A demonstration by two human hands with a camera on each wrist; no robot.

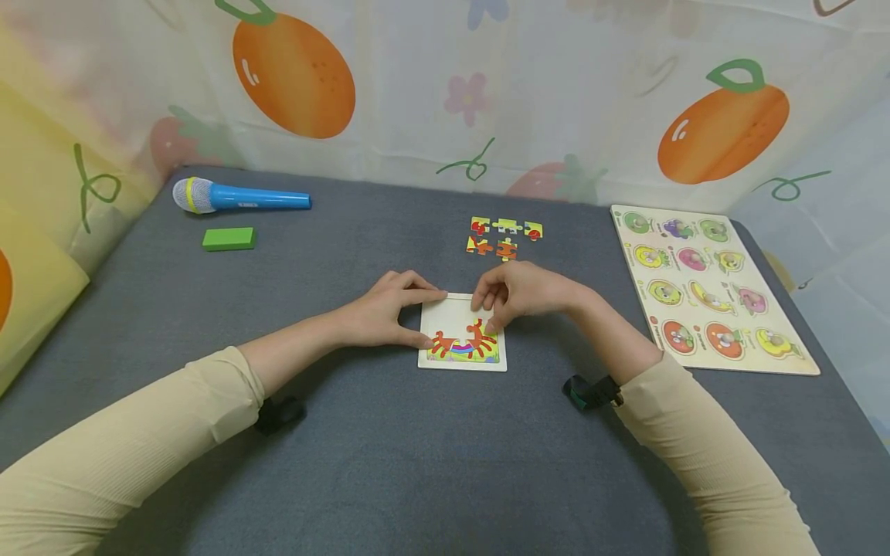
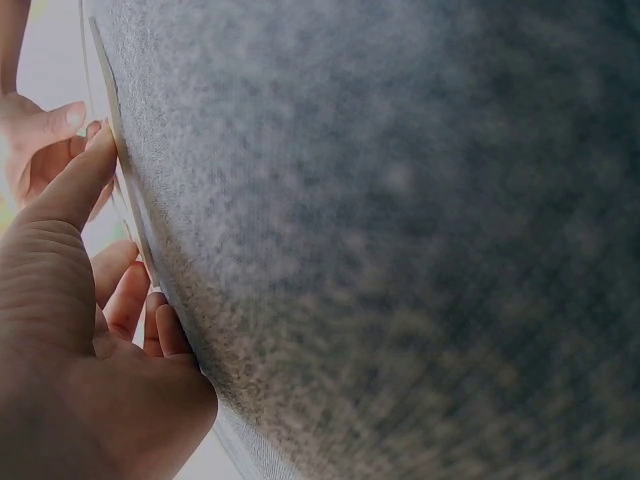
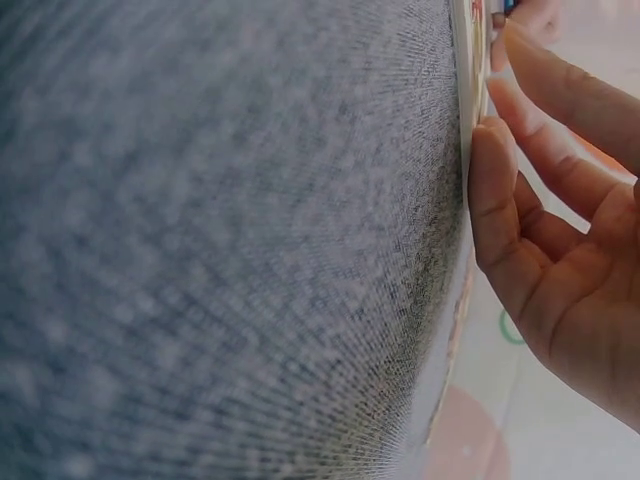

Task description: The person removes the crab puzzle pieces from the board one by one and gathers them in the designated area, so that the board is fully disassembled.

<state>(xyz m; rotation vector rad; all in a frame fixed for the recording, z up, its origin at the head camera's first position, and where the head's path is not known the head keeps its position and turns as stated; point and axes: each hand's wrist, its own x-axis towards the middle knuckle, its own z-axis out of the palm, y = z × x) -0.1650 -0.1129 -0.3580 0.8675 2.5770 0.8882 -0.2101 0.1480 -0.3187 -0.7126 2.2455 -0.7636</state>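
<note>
A small square jigsaw tray (image 1: pixel 462 367) lies flat on the table, its lower part filled with a red, rainbow-striped picture (image 1: pixel 464 349). Bare wood shows in its upper part. My left hand (image 1: pixel 378 313) holds the tray's left side, thumb near the lower picture and index finger at the top left corner. At the right side is my right hand (image 1: pixel 524 292); its thumb touches the picture's right end and its bent fingers rest near the upper right edge. No loose piece shows in that hand. Several loose jigsaw pieces (image 1: pixel 507 226) lie just beyond the tray.
A wooden fruit puzzle board (image 1: pixel 705 289) lies at the right. At the back left are a blue toy microphone (image 1: pixel 257 198) and a green block (image 1: pixel 229 239). A fruit-printed cloth (image 1: pixel 410 93) hangs along the table's back edge.
</note>
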